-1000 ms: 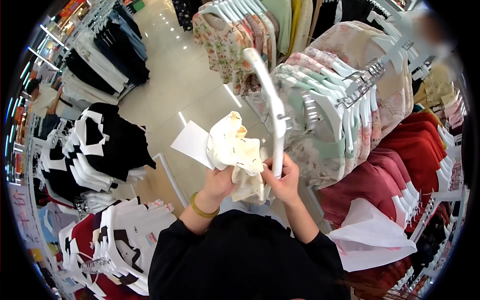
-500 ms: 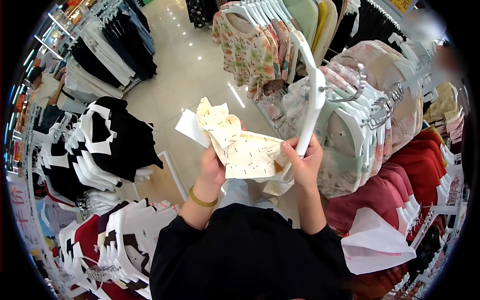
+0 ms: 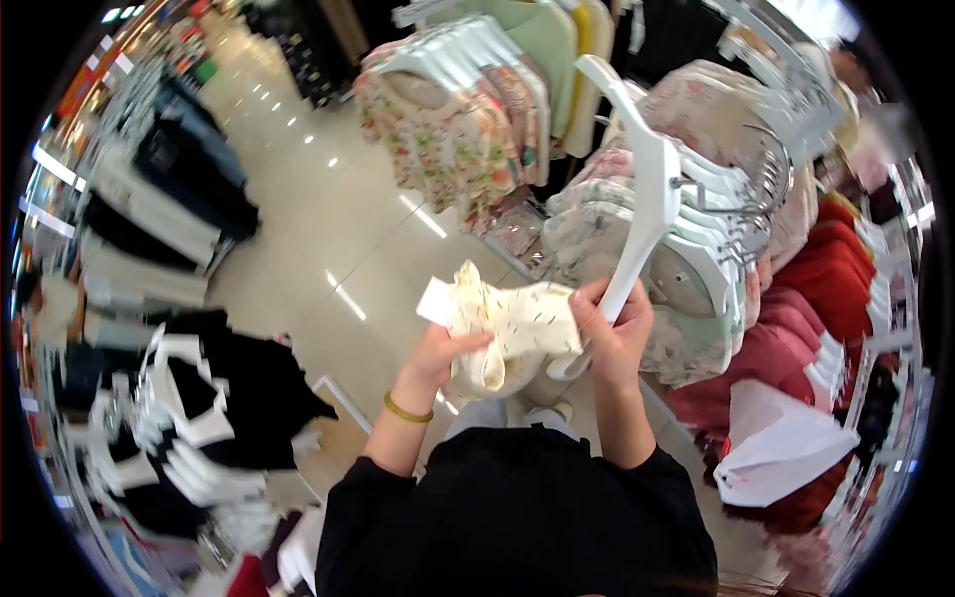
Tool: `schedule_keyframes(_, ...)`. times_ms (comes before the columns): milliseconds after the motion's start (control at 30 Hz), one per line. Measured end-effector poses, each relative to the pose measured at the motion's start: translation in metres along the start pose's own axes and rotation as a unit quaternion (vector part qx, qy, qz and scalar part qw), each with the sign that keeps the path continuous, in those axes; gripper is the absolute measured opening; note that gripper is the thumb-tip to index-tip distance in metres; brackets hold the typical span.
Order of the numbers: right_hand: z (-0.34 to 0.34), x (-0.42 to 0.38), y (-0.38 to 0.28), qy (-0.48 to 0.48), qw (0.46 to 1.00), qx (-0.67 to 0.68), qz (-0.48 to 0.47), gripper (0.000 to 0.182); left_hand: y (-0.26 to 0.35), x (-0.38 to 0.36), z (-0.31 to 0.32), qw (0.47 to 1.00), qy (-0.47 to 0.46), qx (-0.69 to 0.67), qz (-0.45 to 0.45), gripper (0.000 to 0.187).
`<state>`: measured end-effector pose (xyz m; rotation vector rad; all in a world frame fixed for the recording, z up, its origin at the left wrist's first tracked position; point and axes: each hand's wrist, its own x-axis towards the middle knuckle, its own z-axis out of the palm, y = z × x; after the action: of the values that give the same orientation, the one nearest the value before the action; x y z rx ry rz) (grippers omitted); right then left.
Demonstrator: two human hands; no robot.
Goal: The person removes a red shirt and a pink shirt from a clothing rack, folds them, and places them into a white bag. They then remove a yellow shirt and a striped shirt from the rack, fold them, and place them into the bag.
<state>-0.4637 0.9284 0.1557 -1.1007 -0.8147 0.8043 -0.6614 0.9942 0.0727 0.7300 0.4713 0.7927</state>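
My left hand [image 3: 439,353] pinches the gathered end of a small cream cloth with dark dashes [image 3: 532,316], its thumb lying across the fabric. A white tag [image 3: 435,300] sticks out beside that end. My right hand [image 3: 617,326] is closed around the lower arm of a white hanger [image 3: 652,189] and also touches the cloth's right edge. The hanger stands tilted, with its metal hook pointing right. Its far lower part is partly hidden behind my right hand and the cloth.
Floral tops [image 3: 438,129] hang ahead, with more floral garments at the right. Black garments [image 3: 259,398] on hangers are at the left. Red garments [image 3: 831,269] and a white bag [image 3: 776,448] are at the right. A person [image 3: 55,303] is at the far left.
My left thumb has moved on top of the cloth, which is now more bunched and hangs differently. The hanger has tilted slightly right, and the whole view has shifted.
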Motion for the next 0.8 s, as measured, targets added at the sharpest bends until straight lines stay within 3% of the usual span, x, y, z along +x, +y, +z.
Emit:
schedule_keyframes(67,-0.001,-0.006,-0.002,0.011,1.0,0.005,-0.004,0.015,-0.017,0.007,-0.028,0.988,-0.111,0.075,-0.077,0.071)
schedule_keyframes(133,-0.009,-0.014,-0.005,0.006,1.0,0.008,0.006,0.015,-0.053,0.015,-0.065,0.963,-0.211,0.01,-0.17,0.08)
schedule_keyframes(200,-0.012,-0.021,-0.003,0.02,0.999,0.003,-0.025,0.015,-0.079,0.017,-0.073,0.947,-0.239,-0.092,-0.194,0.078)
schedule_keyframes(267,-0.014,-0.032,-0.009,0.038,0.999,0.022,-0.012,0.014,-0.117,0.029,-0.09,0.923,-0.168,-0.197,-0.285,0.063)
schedule_keyframes(300,-0.016,-0.037,-0.011,0.032,0.999,0.015,-0.02,0.015,-0.099,0.033,-0.038,0.898,-0.216,-0.268,-0.273,0.048)
schedule_keyframes(333,-0.018,-0.043,-0.012,0.024,0.999,0.008,-0.028,0.016,-0.099,0.035,-0.023,0.887,-0.226,-0.276,-0.294,0.048)
schedule_keyframes(600,-0.022,-0.095,-0.031,-0.049,0.992,0.106,-0.049,0.022,-0.16,0.007,-0.005,0.876,-0.28,-0.063,-0.389,0.045)
schedule_keyframes(800,-0.051,-0.19,-0.066,-0.025,0.989,0.139,-0.048,0.021,-0.204,-0.016,0.034,0.855,-0.381,0.119,-0.332,0.044)
